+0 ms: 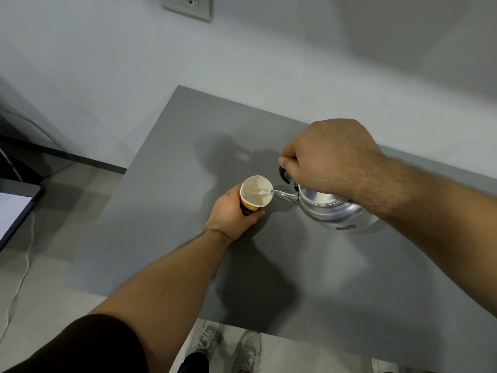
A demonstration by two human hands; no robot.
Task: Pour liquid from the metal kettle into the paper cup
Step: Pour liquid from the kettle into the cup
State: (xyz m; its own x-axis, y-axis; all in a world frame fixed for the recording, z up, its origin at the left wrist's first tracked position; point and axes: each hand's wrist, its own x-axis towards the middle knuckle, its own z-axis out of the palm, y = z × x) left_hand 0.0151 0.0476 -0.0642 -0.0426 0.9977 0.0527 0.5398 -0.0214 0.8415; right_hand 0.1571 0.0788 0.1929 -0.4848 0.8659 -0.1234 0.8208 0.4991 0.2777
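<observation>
A paper cup (255,193), white inside with an orange and dark outside, stands on the grey table (295,278). My left hand (231,214) is wrapped around its lower part. My right hand (330,157) grips the black handle of the shiny metal kettle (336,211), which is tilted to the left. The kettle's spout tip sits at the cup's right rim, and a thin stream of clear liquid runs from it into the cup. Liquid is visible inside the cup.
The table's left edge and near edge are close to the cup and my arms. A wall with a socket (187,5) is behind. A dark-framed screen (13,216) and a white cable (18,286) are at the left. My shoes (228,345) show below.
</observation>
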